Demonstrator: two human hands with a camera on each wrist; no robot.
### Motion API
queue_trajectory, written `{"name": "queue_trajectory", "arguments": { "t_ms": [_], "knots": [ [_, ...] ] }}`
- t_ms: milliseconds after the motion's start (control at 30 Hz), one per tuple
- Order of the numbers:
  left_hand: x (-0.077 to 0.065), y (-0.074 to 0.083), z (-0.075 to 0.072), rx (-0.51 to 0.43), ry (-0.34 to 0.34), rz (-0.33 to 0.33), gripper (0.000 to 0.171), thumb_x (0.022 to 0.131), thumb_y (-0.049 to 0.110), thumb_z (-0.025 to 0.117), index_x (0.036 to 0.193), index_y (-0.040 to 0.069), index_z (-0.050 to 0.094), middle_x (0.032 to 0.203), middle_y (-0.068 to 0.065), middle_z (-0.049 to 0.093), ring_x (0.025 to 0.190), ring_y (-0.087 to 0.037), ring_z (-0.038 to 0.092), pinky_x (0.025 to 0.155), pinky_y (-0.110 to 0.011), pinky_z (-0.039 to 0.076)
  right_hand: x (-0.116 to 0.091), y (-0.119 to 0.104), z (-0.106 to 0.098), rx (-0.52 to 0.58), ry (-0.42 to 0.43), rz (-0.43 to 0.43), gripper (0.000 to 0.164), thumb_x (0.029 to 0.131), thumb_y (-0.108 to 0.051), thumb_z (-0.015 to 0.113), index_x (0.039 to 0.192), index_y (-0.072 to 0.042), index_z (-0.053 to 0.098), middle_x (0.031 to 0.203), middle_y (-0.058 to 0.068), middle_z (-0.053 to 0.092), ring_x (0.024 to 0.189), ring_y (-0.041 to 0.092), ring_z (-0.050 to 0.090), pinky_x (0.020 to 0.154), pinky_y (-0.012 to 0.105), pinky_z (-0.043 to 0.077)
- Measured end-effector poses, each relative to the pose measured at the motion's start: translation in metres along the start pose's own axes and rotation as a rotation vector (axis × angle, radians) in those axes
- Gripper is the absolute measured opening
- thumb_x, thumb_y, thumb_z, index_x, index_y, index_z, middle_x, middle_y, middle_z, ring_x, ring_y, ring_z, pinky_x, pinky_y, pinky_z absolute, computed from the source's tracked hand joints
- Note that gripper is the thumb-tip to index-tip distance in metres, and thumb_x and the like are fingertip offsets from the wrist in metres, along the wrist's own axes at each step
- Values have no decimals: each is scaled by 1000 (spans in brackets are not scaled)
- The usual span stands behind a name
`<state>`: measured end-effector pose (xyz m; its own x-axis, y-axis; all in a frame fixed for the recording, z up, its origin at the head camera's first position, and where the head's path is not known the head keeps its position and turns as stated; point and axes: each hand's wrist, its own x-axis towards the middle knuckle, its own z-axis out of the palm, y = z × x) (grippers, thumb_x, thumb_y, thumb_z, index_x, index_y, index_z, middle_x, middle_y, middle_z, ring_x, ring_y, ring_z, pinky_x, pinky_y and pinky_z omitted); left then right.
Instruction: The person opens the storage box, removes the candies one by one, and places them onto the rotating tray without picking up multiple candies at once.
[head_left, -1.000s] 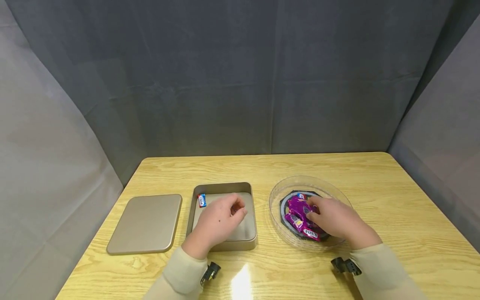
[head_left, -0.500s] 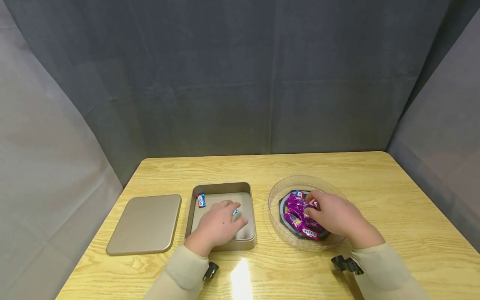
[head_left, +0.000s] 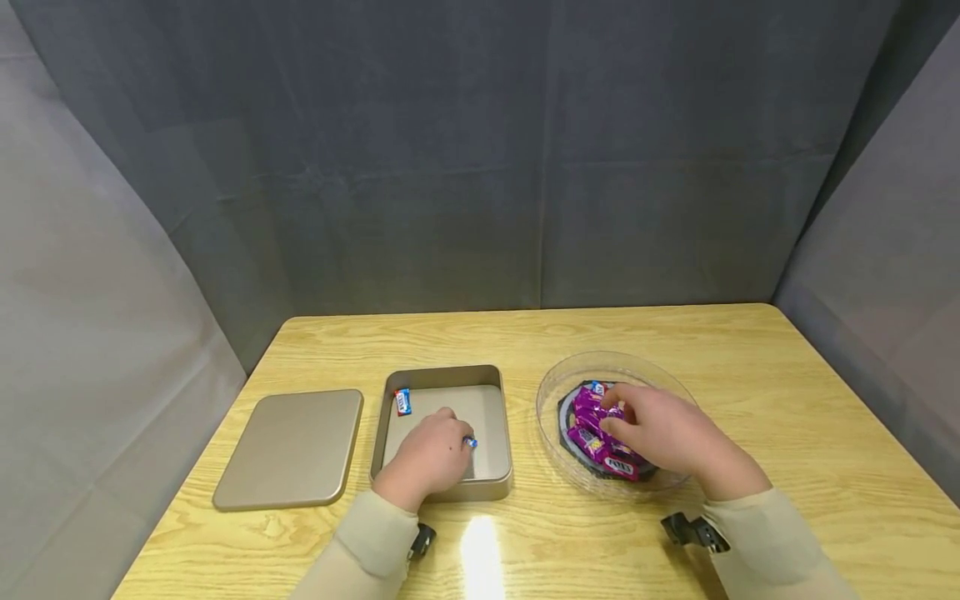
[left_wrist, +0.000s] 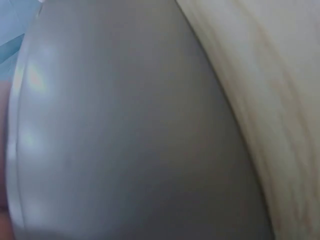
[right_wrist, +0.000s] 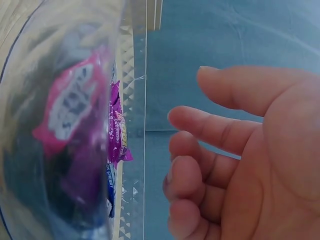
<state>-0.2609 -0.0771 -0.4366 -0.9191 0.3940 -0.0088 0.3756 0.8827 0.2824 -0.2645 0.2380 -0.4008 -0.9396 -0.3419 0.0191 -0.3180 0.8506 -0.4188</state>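
Observation:
My left hand (head_left: 433, 454) reaches down into the square metal tin (head_left: 491, 487), its fingers curled on a small blue wrapped candy (head_left: 471, 442) that peeks out by the thumb. Another candy in a red and blue wrapper (head_left: 403, 402) lies at the tin's back left. Over the clear bowl (head_left: 555, 454) hovers my right hand (head_left: 663, 429), thumb and fingers apart, holding nothing. Purple wrapped candies (head_left: 588, 444) fill the bowl's middle, and a pink-red one (head_left: 621, 467) lies at the near side. The left wrist view shows mostly the tin's outer wall (left_wrist: 125, 120).
A flat metal lid (head_left: 288, 450) lies left of the tin on the wooden table (head_left: 525, 333). Grey curtains (head_left: 420, 167) enclose the back and sides. Under the candies, the bowl has a dark patterned base (head_left: 567, 433).
My left hand opened over the blue candy in the tin, then its fingers closed on it. My right hand shifted slightly left over the bowl, and its thumb and finger spread apart.

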Motion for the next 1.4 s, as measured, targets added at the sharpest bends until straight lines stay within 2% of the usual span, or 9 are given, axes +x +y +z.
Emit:
{"name": "queue_trajectory", "arguments": {
  "t_ms": [100,200,300,533,633,767,1067,1233,1400],
  "knots": [
    [0,-4,-2,-31,9,16,16,86,4,58,92,9,73,88,-1,60,83,-14,53,80,-35,50,1,-2,0,2,-12,-10,27,91,-32,63,113,-16,61,70,-1,53,55,13,46,49,33,40],
    [-2,-4,-4,-55,-11,-1,12,82,3,64,84,12,71,87,1,62,83,-12,53,80,-36,50,2,-3,-1,5,-22,-24,25,91,-32,63,111,-17,61,69,-2,53,55,12,46,49,33,40],
    [-1,-4,-5,-58,-27,-19,11,77,4,69,77,15,68,83,4,61,76,-11,52,72,-35,50,2,-3,-1,13,-28,-43,24,91,-31,63,110,-17,61,69,-3,53,56,12,46,50,33,41],
    [2,-1,-2,53,-95,-81,20,74,15,76,68,23,59,76,9,53,66,-9,47,53,-31,44,-2,-1,0,46,-44,-60,21,91,-29,63,108,-17,62,73,-5,56,59,12,48,53,34,44],
    [4,1,-2,89,-116,-111,23,77,23,77,68,22,56,73,9,51,65,-9,46,53,-33,42,-2,-2,1,52,-40,-69,21,92,-29,63,109,-17,62,73,-5,56,58,12,48,53,33,44],
    [4,1,-2,78,-115,-129,23,79,24,76,72,23,55,69,11,54,63,-9,48,54,-34,42,-1,-4,2,39,-22,-90,22,91,-31,63,109,-18,62,75,-8,57,60,10,49,55,33,45],
    [5,0,-2,51,-136,-123,9,81,24,74,78,23,66,78,14,61,69,-6,51,60,-36,48,-2,-8,3,34,-9,-121,22,91,-32,64,108,-19,63,73,-9,57,60,10,49,56,33,45],
    [5,-2,-4,38,-61,-67,13,85,24,69,75,24,62,75,13,57,66,-6,49,57,-32,45,-3,-14,3,64,-16,-146,18,91,-33,64,107,-25,63,74,-12,58,62,9,50,58,32,46],
    [-1,3,-22,-82,23,-25,17,89,26,66,76,25,54,69,11,55,59,-8,48,50,-28,42,-5,-21,-1,87,-26,-181,19,92,-43,60,108,-33,61,76,-15,58,64,7,52,60,32,48]
  ]
}}
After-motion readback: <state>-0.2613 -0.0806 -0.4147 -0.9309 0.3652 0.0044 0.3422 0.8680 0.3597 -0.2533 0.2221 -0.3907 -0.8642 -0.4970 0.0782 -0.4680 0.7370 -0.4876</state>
